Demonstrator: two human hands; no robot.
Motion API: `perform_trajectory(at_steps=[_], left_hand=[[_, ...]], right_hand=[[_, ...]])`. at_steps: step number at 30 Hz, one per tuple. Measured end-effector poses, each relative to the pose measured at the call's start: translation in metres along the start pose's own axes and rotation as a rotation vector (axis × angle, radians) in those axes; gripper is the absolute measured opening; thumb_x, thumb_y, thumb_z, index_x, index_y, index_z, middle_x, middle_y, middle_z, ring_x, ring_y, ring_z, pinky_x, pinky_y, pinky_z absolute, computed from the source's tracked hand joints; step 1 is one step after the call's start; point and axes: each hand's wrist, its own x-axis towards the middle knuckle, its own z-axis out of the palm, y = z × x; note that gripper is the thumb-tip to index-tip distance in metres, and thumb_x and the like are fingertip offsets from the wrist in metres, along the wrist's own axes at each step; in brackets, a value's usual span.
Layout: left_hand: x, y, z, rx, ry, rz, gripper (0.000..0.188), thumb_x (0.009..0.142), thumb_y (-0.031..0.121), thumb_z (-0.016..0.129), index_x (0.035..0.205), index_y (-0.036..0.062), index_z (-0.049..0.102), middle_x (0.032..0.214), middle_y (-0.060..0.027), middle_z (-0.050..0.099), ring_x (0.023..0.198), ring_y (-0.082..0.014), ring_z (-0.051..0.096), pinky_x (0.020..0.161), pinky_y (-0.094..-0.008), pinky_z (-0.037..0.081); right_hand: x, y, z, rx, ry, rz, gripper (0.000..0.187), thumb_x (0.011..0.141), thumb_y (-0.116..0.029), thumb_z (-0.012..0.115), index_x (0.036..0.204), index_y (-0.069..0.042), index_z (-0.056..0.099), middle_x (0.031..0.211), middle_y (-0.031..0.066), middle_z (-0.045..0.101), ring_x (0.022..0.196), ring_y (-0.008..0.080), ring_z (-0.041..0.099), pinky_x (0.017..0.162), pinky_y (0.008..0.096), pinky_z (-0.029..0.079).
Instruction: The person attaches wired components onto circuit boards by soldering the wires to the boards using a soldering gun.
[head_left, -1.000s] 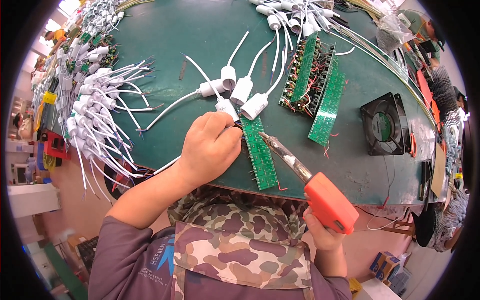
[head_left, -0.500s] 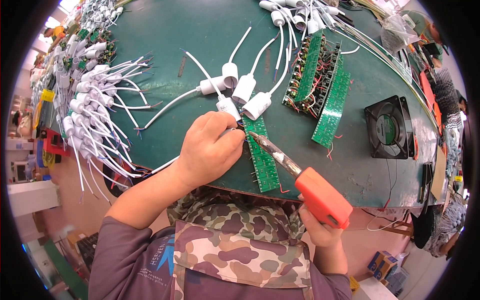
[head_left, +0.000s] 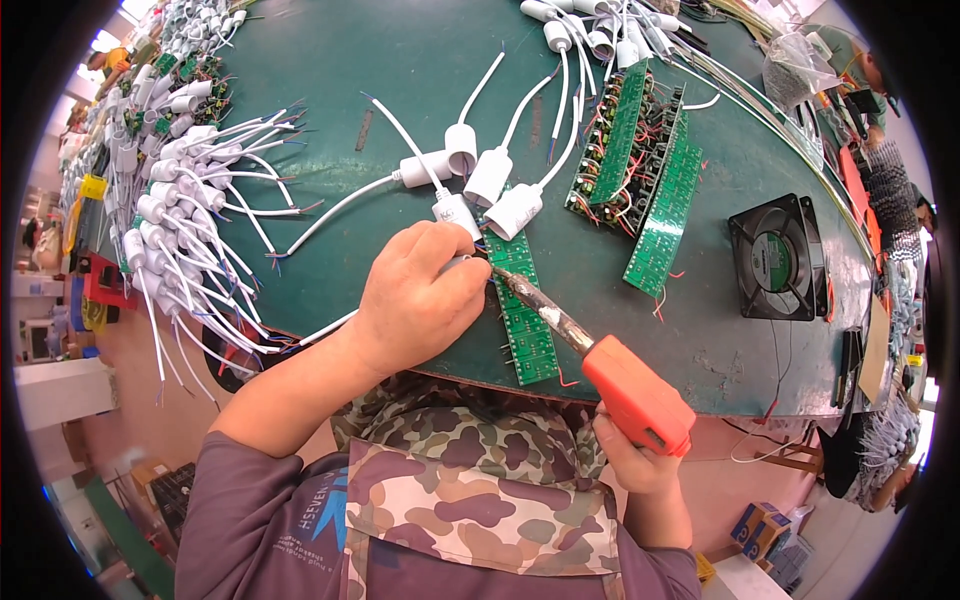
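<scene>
My left hand (head_left: 420,295) is closed in a pinch at the upper left edge of a green circuit board (head_left: 527,345). What its fingers hold is mostly hidden; only a pale bit shows between them. A white cable (head_left: 330,328) emerges from behind the wrist toward the lower left. My right hand (head_left: 640,455) is wrapped round the red handle of a soldering iron (head_left: 640,395). The iron's tip rests close to my left fingertips, over the board. Just beyond the left hand lie several white lamp holders (head_left: 490,178) with cables, one partly over the board's far end.
More boards with components and red wires (head_left: 660,215) lie to the right, near a black fan (head_left: 775,258). At the left edge a big heap of white lamp holders (head_left: 165,215) trails its cables over the table edge. Another bunch (head_left: 600,35) lies at the back.
The soldering iron and my right hand have shifted slightly left, bringing the tip closer to my left fingertips. My left hand and the board have hardly moved.
</scene>
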Motion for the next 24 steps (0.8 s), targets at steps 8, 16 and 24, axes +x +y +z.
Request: perform_trajectory(at_steps=[8,16,24], left_hand=[[0.0,0.0,-0.001,-0.006,-0.005,-0.004,0.019,0.063,0.001,0.068,0.079,0.0052,0.059,0.089,-0.0086,0.052,0.074,-0.0266,0.054,0.065,-0.0378,0.046],[-0.001,-0.001,-0.001,-0.013,-0.017,-0.006,0.019,0.065,0.001,0.069,0.081,0.0055,0.059,0.09,-0.009,0.051,0.075,-0.027,0.055,0.066,-0.038,0.046],[0.0,0.0,-0.002,-0.008,-0.019,0.0,0.019,0.066,0.001,0.069,0.081,0.0051,0.059,0.09,-0.0089,0.051,0.075,-0.0272,0.055,0.066,-0.0381,0.047]], right_hand=[[0.006,-0.005,-0.004,-0.086,0.018,-0.035,0.044,0.072,0.0,0.074,0.114,0.004,0.061,0.105,0.0167,0.068,0.088,0.0289,0.068,0.081,0.0366,0.053],[0.003,-0.024,0.0,-0.048,0.177,0.143,0.023,0.072,-0.004,0.072,0.094,0.0,0.069,0.09,0.0103,0.069,0.085,0.0309,0.066,0.08,0.0385,0.052],[0.001,-0.023,0.002,-0.005,0.188,0.106,0.023,0.074,-0.003,0.073,0.096,0.001,0.068,0.082,0.0075,0.067,0.079,0.0267,0.066,0.079,0.0367,0.053]])
